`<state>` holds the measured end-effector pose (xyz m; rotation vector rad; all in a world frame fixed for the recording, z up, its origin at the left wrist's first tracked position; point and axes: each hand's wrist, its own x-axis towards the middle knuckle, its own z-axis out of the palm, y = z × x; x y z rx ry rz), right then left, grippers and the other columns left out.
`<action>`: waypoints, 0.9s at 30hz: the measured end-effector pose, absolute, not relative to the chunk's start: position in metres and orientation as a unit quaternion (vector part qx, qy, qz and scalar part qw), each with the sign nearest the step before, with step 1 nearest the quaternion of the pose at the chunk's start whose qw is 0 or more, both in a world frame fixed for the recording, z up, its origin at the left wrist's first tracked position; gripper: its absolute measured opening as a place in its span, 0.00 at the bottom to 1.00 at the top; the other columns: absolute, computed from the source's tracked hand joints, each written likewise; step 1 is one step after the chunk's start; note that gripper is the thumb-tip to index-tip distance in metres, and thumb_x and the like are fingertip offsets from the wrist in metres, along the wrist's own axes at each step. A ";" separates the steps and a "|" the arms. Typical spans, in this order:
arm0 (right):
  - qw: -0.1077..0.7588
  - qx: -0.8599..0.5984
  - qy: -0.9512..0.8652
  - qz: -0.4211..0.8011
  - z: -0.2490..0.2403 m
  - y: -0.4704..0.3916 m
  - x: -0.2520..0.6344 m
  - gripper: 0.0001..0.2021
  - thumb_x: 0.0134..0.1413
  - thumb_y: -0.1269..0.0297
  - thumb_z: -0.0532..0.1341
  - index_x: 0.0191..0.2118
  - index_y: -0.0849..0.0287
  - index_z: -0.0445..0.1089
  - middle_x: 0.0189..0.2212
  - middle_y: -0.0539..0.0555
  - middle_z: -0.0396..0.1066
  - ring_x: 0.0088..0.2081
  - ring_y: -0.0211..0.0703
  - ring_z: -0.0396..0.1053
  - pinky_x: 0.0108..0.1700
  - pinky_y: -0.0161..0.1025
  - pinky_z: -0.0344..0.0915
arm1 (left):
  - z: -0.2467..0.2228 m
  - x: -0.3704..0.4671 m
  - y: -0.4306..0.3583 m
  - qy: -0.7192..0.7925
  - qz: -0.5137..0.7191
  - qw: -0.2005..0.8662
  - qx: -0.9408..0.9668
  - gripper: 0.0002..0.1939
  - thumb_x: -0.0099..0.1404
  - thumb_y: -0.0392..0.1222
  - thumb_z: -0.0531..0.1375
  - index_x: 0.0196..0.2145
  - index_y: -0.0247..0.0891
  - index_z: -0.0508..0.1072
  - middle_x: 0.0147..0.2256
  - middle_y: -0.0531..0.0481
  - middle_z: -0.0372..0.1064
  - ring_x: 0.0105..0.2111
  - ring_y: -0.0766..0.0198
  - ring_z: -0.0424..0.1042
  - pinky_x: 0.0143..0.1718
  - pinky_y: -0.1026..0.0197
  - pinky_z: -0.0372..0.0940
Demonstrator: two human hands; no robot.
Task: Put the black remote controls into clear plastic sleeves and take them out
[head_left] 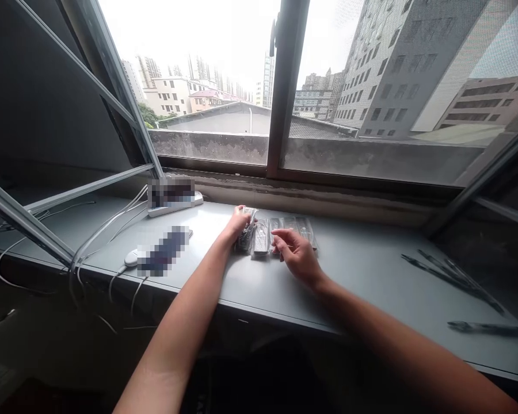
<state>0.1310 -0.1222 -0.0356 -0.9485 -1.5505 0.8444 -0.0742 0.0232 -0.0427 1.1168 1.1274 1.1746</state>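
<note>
Several small packets in clear plastic stand or lie in a row on the grey table, near the window wall. My left hand (240,220) is closed on the leftmost plastic-wrapped packet (244,240), its fingertips partly hidden. Right beside that is another plastic-wrapped packet (261,238) with a pale, flat face. My right hand (300,256) hovers in front of the packets on the right (304,227), its fingers bent and a gap showing between thumb and forefinger. I see nothing in it. What is inside the wrappers is too small to tell.
On the left, a white power strip (176,208), a blurred-out phone-like object (166,253) and a round white charger (132,259) trail cables over the edge. A metal frame (90,184) rises there. Dark pen-like sticks (486,329) lie far right. A window (216,86) is behind.
</note>
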 end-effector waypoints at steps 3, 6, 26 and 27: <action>0.529 -0.410 -0.692 0.271 -0.033 -0.127 0.125 0.12 0.71 0.55 0.64 0.51 0.55 0.78 0.43 0.57 0.81 0.43 0.51 0.79 0.45 0.48 0.77 | -0.044 -0.077 0.024 0.506 0.478 0.474 0.540 0.38 0.57 0.38 0.64 0.64 0.45 0.61 0.39 0.47 0.78 0.38 0.54 0.78 0.52 0.47 0.73; 0.506 -0.391 -0.744 0.194 -0.032 -0.131 0.119 0.10 0.71 0.61 0.62 0.52 0.54 0.77 0.45 0.58 0.80 0.48 0.54 0.76 0.53 0.52 0.74 | -0.043 -0.080 0.022 0.542 0.461 0.355 0.606 0.26 0.62 0.44 0.65 0.58 0.46 0.69 0.45 0.42 0.78 0.47 0.49 0.77 0.59 0.45 0.69; 0.341 -0.360 -0.868 -0.001 -0.024 -0.104 0.139 0.21 0.70 0.49 0.67 0.61 0.54 0.77 0.61 0.66 0.75 0.63 0.66 0.69 0.70 0.68 0.60 | -0.032 -0.075 0.009 0.436 0.303 0.157 0.833 0.16 0.71 0.54 0.63 0.45 0.44 0.85 0.65 0.41 0.72 0.71 0.46 0.62 0.77 0.45 0.45; 0.309 -0.365 -0.878 -0.015 -0.024 -0.097 0.150 0.27 0.68 0.44 0.68 0.64 0.53 0.76 0.65 0.66 0.72 0.67 0.68 0.66 0.71 0.70 0.57 | -0.033 -0.073 0.007 0.424 0.292 0.166 0.841 0.16 0.70 0.55 0.64 0.46 0.45 0.86 0.64 0.42 0.73 0.72 0.46 0.61 0.78 0.44 0.43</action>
